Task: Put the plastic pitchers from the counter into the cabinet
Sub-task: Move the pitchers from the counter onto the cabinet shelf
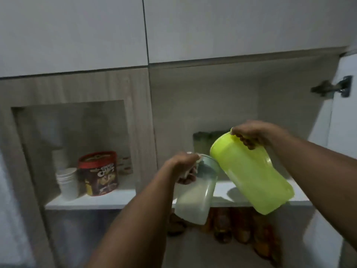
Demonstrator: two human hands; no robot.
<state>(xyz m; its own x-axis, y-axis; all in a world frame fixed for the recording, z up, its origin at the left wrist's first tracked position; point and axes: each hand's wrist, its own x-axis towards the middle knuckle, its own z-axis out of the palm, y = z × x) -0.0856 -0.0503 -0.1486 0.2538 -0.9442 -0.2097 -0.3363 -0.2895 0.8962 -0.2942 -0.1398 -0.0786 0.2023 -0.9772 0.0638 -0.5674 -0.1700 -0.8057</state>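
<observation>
Two bare forearms reach up from the bottom edge toward an open cabinet. The left hand [183,167] has its fingers [190,177] curled tight around the handle of a clear pitcher [195,198], which hangs in front of the white shelf [108,200] edge, tilted slightly. Just beside it, touching near the rim, the right hand [251,134] grips the handle of a yellow-green pitcher [251,176], fingers closed through it; this one leans steeply, its base low and right, over the shelf's front. Further back on the shelf, behind a glass door panel at left, stand a brown cereal tub [101,174] and stacked white cups [67,182]. Jars [241,227] sit blurred on the level below
</observation>
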